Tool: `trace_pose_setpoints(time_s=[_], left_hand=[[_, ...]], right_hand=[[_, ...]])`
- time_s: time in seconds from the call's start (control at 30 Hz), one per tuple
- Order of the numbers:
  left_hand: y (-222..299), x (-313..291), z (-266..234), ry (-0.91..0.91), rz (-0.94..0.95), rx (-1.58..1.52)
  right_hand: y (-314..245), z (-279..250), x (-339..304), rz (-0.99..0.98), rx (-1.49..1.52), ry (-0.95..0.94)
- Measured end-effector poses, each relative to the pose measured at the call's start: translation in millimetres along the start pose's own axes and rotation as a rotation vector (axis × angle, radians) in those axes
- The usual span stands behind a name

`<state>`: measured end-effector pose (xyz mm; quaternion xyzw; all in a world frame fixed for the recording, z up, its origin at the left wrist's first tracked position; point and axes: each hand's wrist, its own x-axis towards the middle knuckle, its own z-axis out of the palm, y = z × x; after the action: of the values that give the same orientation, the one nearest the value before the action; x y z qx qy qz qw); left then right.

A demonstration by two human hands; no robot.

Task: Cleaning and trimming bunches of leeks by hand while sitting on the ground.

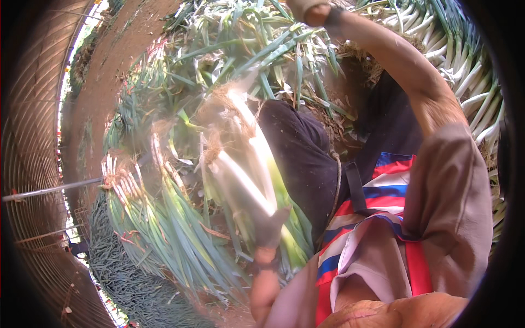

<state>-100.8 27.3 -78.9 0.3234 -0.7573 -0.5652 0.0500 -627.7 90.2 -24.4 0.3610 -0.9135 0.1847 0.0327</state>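
Hand, left (270, 227), in a grey glove with a dark wristband (265, 267) behind it, fingers wrapped about the shafts of the large leeks (257, 158). Hand, right (307, 10), in a pale glove, cut by the upper edge; whether it grips or is loose, one cannot tell. Large leeks: thick white shafts, shaggy roots toward the top of the view, green leaves running downward, slightly blurred, located mid-view beside the dark trousers (295, 153). Thin onion bundle (139, 202), to the left, pale root ends up, long leaves slanting to the lower right. Second bundle (178, 188), alike, between that one and the large leeks. Loose leaves (240, 46), green and whitish, heaped beyond. Stack of white-stemmed onions (465, 65), at upper right, past the right arm. Striped apron (377, 202), red, white and blue, over a brownish shirt (451, 191). Dark green mass (136, 279), lower left. Metal rod (54, 188), reaching in from the left. Brown soil (104, 93), then ribbed curved wall (33, 126), outermost.
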Motion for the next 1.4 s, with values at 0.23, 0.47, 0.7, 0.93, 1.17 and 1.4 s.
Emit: trace_pose_setpoints(time_s=[0.23, 0.47, 0.7, 0.93, 1.17, 1.4], left_hand=[[-5.8, -9.8, -7.1, 0.015, -0.027, 0.047], [14.4, -16.3, 7.4, 0.209, 0.143, 0.215], [5.8, -1.8, -22.0, -0.036, 0.084, -0.019], [19.9, 30.0, -12.9, -0.189, 0.043, 0.072], [87.2, 86.3, 68.3, -0.226, 0.328, 0.245], [171.1, 95.3, 180.0, -0.425, 0.66, 0.315]], right_hand=[[-114.6, 33.0, -79.1, -0.399, 0.056, -0.122], [-56.5, 83.3, -24.6, -0.112, 0.046, -0.249], [-83.7, 21.6, -114.9, -0.377, 0.043, -0.011], [-148.3, 14.1, -213.2, -1.496, 0.21, 0.524], [-125.6, -71.9, -291.0, -1.208, 0.066, 0.169], [-12.0, -226.3, -416.3, -0.514, -0.3, 0.34]])
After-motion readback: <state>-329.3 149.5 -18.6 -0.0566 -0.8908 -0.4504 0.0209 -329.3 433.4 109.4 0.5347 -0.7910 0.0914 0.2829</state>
